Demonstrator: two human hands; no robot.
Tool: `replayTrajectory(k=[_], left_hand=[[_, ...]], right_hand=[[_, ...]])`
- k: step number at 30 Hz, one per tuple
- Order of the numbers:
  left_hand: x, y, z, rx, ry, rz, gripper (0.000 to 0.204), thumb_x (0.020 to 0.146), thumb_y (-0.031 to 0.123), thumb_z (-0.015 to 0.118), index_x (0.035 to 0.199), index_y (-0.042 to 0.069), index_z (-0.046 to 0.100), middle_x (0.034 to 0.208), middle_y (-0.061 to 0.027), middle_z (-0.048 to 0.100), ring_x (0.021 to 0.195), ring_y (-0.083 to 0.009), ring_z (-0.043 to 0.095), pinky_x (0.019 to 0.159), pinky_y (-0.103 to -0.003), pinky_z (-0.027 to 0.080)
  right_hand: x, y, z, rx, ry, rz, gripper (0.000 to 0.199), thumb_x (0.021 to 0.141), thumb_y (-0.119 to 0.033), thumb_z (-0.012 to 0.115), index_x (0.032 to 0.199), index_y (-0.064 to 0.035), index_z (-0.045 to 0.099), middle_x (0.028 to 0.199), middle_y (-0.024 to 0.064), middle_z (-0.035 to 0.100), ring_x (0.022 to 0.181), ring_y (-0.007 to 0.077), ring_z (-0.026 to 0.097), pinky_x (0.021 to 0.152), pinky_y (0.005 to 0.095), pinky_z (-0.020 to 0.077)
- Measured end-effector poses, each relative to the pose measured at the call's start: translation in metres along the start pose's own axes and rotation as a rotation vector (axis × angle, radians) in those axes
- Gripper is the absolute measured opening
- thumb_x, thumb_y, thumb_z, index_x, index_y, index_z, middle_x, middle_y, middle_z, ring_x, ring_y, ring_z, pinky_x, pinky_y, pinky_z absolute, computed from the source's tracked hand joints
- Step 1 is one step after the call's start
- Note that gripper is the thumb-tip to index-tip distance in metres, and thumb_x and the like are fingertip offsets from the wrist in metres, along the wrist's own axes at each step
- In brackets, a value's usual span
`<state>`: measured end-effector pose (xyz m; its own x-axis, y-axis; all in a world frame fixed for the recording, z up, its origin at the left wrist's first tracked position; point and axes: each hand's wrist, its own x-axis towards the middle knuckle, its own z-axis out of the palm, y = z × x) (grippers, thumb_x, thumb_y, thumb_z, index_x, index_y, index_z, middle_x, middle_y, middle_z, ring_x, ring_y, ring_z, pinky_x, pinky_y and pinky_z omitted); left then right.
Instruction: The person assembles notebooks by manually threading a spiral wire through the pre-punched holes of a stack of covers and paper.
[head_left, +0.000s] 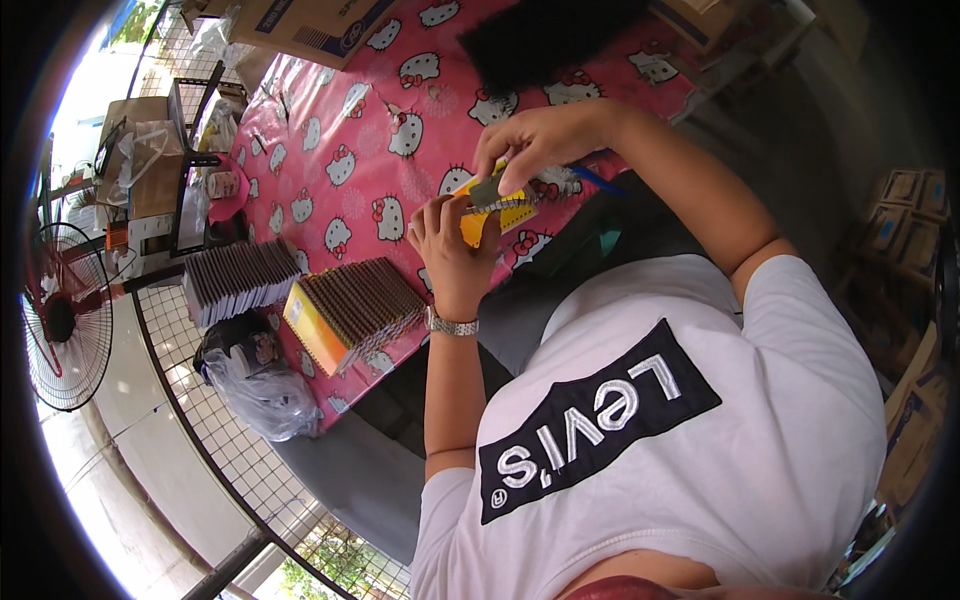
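At the near edge of the table I hold a small yellow spiral notebook [512, 216] with a dark coil along one edge. My left hand [455, 240], with a metal watch on its wrist, grips its left end with fingers curled round it. From the right my right hand [545, 140] bends over the coil, thumb and fingers closed on its upper side. A dark greenish piece [487, 190] lies between the hands; its kind is unclear. A slim blue thing [600, 181] shows beside my right hand, too partly hidden to name.
A row of spiral notebooks [355, 305] with yellow covers stands left on the pink patterned tablecloth [340, 205], beside another stack of notebooks [240, 280]. Plastic bags [265, 400] sit at the table's corner. A black mat [545, 45] and cardboard box [310, 30] lie farther off; a fan [65, 320] stands left.
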<state>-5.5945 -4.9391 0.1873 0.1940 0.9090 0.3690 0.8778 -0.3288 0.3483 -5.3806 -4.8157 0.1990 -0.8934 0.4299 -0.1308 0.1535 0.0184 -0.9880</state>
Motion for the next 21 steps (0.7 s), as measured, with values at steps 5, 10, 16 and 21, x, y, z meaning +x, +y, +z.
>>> replayTrajectory(k=[5, 10, 16, 21], left_hand=[[-0.002, -0.017, -0.01, -0.108, 0.009, -0.063, 0.029, 0.077, 0.007, 0.071, 0.104, 0.005, 0.06, 0.107, -0.012, 0.059, 0.104, -0.0334, 0.054, 0.092, -0.044, 0.043], [0.0, -0.038, -0.021, -0.212, 0.007, -0.109, 0.024, 0.079, 0.002, 0.071, 0.101, 0.0, 0.061, 0.103, -0.0134, 0.062, 0.095, -0.0303, 0.061, 0.081, -0.039, 0.05], [0.0, -0.043, -0.022, -0.433, -0.113, -0.304, 0.023, 0.082, 0.002, 0.071, 0.102, -0.002, 0.061, 0.099, -0.012, 0.064, 0.082, -0.0205, 0.066, 0.067, -0.029, 0.052], [-0.003, -0.054, -0.015, -0.523, -0.093, -0.287, 0.022, 0.083, 0.0, 0.071, 0.102, -0.002, 0.06, 0.096, -0.0098, 0.065, 0.077, -0.0168, 0.066, 0.066, -0.027, 0.052]], right_hand=[[0.005, -0.007, 0.002, 0.323, -0.057, -0.147, 0.048, 0.08, -0.035, 0.072, 0.117, -0.0045, 0.065, 0.107, 0.0061, 0.064, 0.099, 0.0153, 0.058, 0.089, 0.0276, 0.0442], [0.021, 0.003, 0.002, 0.193, 0.033, -0.009, 0.047, 0.081, -0.032, 0.071, 0.117, -0.0038, 0.065, 0.113, 0.0059, 0.062, 0.107, 0.0162, 0.057, 0.09, 0.0299, 0.045], [0.031, -0.002, 0.002, 0.501, -0.107, -0.052, 0.047, 0.081, -0.03, 0.069, 0.119, -0.0032, 0.064, 0.122, 0.0096, 0.057, 0.119, 0.0215, 0.051, 0.102, 0.0323, 0.0395], [0.036, -0.011, 0.002, -0.208, 0.075, -0.014, 0.045, 0.08, -0.027, 0.07, 0.119, -0.0054, 0.065, 0.126, 0.0092, 0.057, 0.121, 0.0205, 0.05, 0.105, 0.0324, 0.0368]])
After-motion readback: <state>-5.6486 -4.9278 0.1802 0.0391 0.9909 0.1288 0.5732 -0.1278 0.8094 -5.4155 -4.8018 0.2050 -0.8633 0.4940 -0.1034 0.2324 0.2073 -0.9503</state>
